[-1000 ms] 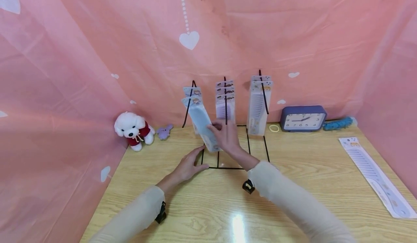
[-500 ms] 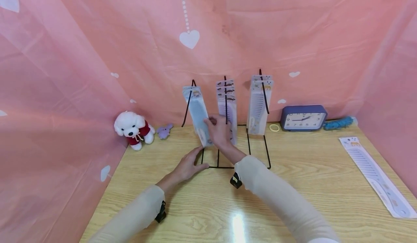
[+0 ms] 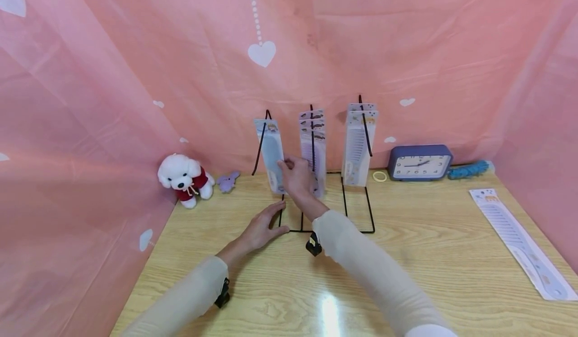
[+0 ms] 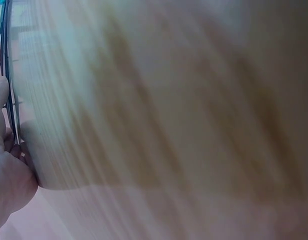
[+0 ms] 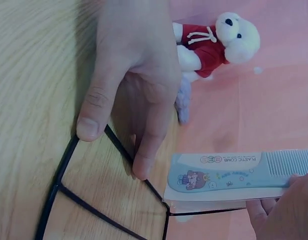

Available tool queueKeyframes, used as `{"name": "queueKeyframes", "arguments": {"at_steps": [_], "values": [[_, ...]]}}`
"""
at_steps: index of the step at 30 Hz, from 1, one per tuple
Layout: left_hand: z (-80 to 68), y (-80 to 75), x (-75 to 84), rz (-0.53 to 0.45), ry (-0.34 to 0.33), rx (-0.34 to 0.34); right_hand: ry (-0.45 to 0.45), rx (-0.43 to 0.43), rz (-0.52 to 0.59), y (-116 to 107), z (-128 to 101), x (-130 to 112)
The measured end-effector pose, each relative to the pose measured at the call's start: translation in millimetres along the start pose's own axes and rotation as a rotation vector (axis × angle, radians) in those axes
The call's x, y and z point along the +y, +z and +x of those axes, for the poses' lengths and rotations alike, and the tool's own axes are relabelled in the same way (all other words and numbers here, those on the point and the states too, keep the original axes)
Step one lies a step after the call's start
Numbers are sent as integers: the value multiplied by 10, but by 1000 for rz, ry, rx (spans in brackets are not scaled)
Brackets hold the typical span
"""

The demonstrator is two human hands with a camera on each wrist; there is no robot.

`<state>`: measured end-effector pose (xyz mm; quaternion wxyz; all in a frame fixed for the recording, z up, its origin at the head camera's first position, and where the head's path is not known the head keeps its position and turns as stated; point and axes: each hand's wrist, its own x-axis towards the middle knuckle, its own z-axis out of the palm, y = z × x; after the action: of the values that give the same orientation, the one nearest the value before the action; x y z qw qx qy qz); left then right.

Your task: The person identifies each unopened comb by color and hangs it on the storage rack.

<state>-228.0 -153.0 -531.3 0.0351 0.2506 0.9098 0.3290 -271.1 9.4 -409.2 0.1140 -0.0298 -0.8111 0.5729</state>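
Note:
My right hand (image 3: 299, 179) pinches the edge of a packaged blue comb (image 3: 272, 156) on the left prong of a black wire display rack (image 3: 370, 209). In the right wrist view, the comb (image 5: 221, 172) shows a cartoon girl and printed lettering on its handle, with the right hand's fingers (image 5: 289, 215) at its edge. My left hand (image 3: 259, 229) rests on the rack's base at the front left corner, thumb and forefinger spread along the wires. Several packaged purple combs (image 3: 319, 151) hang from the middle prong, partly behind the right hand. More packaged combs (image 3: 356, 149) hang from the right prong.
Another packaged comb (image 3: 519, 241) lies flat on the table's right side. Behind the rack's right are a yellow ring (image 3: 380, 177), a blue clock (image 3: 420, 163) and a fuzzy blue item (image 3: 468, 171). A white plush dog (image 3: 185, 180) and small purple toy (image 3: 228, 182) sit left.
My right hand has moved left and back, and the front blue comb has swung from tilted to nearly straight, sliding back along the prong against the one behind. The left hand has stayed put.

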Motion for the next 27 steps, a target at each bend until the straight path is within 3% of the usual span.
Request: {"name": "queueKeyframes", "arguments": {"at_steps": [8,17,27], "values": [[20,3,24,19,14,11,-5,31,48,56,9,-14],[16,3,10,7,3,24,-120,-2,106,66,-146,54],[4,6,-4,5,-32,2,-134,-36,131,43,-236,89]]}}
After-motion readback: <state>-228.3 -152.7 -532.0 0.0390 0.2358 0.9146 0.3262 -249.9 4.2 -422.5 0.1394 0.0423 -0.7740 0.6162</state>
